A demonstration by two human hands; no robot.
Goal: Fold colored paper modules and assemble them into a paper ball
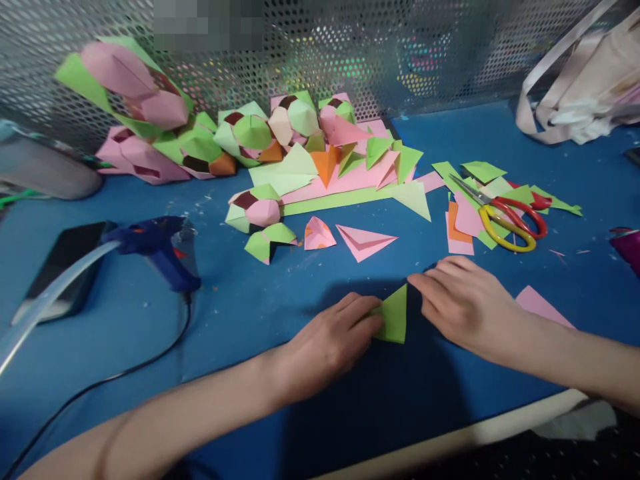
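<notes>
My left hand [335, 337] presses a folded green piece of paper [396, 319] near the table's front edge, its fingers bent over the paper's left side. The paper tapers upward to a pointed corner on its right. At that corner are the fingertips of my right hand [457, 303], with the fingers curled close together. Just beyond lie a pink folded triangle [367, 241], a pink and orange folded piece [319, 235] and a green folded piece [270, 241]. A flat pink sheet [544, 307] lies partly behind my right forearm.
A blue glue gun [157, 243] with its cord stands left, beside a dark phone [63, 267]. Scissors [507, 213] with red and yellow handles lie on paper scraps at right. Folded paper shapes [250, 133] line the perforated metal panel [345, 53]. A pale bag [595, 73] sits back right.
</notes>
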